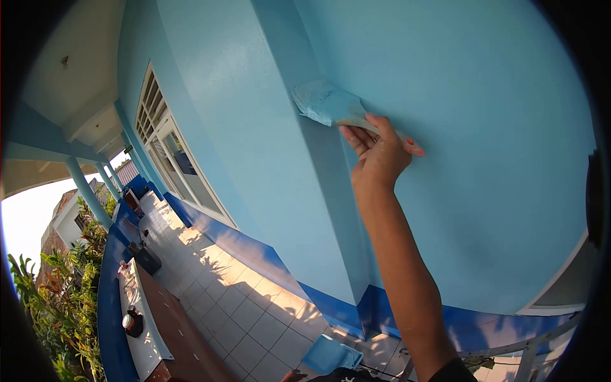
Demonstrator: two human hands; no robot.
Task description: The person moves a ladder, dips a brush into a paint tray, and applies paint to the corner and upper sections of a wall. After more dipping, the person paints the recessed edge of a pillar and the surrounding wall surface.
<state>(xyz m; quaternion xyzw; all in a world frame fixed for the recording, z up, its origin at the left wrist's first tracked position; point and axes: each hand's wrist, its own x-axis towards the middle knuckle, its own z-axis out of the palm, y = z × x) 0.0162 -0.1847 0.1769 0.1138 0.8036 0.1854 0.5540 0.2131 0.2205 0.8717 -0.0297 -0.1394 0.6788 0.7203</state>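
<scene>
My right hand [382,149] is closed around the handle of a wide paintbrush [328,103]. Light blue paint coats its bristles, and the handle's end is orange-red. The bristles lie against the edge of a projecting pillar [254,121], beside the light blue wall [464,127]. Low at the bottom edge, a small part of my left hand [294,376] shows, its fingers mostly cut off by the frame. Just right of it is a blue paint tray [331,354]; whether the hand touches the tray cannot be made out.
A tiled walkway [248,325] runs back along the wall, past a white-framed window [175,153]. At left stands a long table [143,318] with a jar [132,323] on it, beside a low blue wall and plants [73,286]. Grey metal bars [528,356] cross the lower right.
</scene>
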